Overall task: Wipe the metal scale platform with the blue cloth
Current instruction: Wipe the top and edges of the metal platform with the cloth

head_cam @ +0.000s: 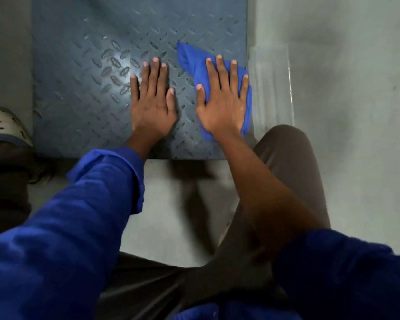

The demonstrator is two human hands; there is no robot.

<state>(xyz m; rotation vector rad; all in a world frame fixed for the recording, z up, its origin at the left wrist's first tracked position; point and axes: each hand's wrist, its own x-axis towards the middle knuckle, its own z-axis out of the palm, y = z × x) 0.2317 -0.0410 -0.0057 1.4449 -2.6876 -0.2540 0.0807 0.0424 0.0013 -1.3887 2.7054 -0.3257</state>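
The metal scale platform (pixel 83 72) is a grey-blue plate with a raised diamond tread, lying low on the floor. A crumpled blue cloth (pixel 191 58) lies near the platform's right edge. My right hand (pixel 222 100) presses flat on the cloth with fingers spread, covering its lower half. My left hand (pixel 151 98) rests flat on the bare plate just left of the cloth, fingers apart, holding nothing.
Grey concrete floor (pixel 344 112) surrounds the platform. A clear plastic piece (pixel 271 75) lies against the platform's right edge. Another person's foot in a white perforated clog (pixel 2 125) stands at the platform's left. My knee in dark trousers (pixel 286 153) is by the near right corner.
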